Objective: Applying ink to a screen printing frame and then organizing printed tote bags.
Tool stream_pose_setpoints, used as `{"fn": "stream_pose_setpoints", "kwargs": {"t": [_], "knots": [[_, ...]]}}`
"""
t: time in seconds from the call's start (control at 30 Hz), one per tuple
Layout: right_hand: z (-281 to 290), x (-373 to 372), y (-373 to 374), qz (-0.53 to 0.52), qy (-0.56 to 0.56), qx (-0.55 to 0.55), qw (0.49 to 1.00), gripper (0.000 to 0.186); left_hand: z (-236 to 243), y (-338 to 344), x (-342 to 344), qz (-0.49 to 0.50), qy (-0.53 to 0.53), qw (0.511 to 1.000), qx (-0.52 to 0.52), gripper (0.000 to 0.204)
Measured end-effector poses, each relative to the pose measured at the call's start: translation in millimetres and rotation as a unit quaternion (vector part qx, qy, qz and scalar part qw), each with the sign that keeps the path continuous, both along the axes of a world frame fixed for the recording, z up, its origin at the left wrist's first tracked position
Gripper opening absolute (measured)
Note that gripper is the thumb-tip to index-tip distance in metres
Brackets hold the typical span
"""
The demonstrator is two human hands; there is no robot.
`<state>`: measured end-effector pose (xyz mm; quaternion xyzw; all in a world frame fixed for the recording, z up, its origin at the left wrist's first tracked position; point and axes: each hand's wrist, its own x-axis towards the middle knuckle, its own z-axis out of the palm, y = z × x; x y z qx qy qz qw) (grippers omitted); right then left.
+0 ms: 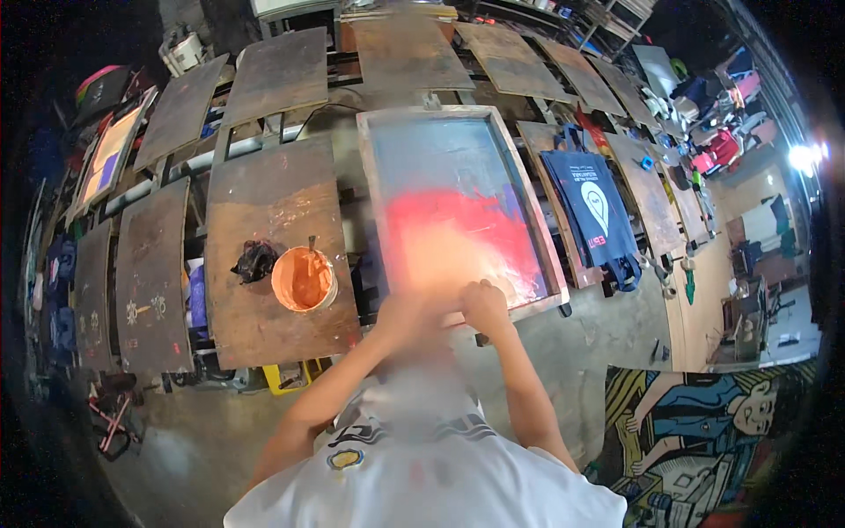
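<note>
A wooden-framed printing screen (519, 163) lies in front of me. Red ink (440, 209) and pale orange ink cover the nearer part of its bluish mesh. Both my hands are at the screen's near edge, close together. My right hand (484, 304) is closed in a fist, and whatever is inside it is hidden. A hazy smear runs down the middle of the view and blurs my left hand (402, 315), so its fingers cannot be made out. To the left, a bucket of orange ink (306, 280) with a stick in it stands on a stained board (238, 321).
A crumpled black plastic bag (255, 260) lies beside the bucket. Dark blue tote bags (585, 189) with a white print rest on the board to the right. Two rows of flat boards (409, 55) stretch across on a metal rack. A painted mural panel (704, 431) is at lower right.
</note>
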<state>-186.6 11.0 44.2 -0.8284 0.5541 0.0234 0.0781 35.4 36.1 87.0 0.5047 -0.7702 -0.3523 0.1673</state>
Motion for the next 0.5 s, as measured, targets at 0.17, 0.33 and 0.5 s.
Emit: {"fn": "stream_pose_setpoints", "kwargs": {"t": [0.17,0.33,0.5], "knots": [[10,-2,-2,-0.014,-0.054,0.004,0.998,0.016,15,-8,2,-0.057,0.059,0.993,-0.082,0.036],[13,-32,-25,-0.093,-0.192,0.037,0.976,0.030,8,-76,-23,-0.061,0.027,0.998,0.005,0.042],[-1,-46,-35,-0.202,-0.192,-0.022,0.960,0.037,-28,-154,-76,-0.155,-0.189,0.940,-0.236,0.047]]}}
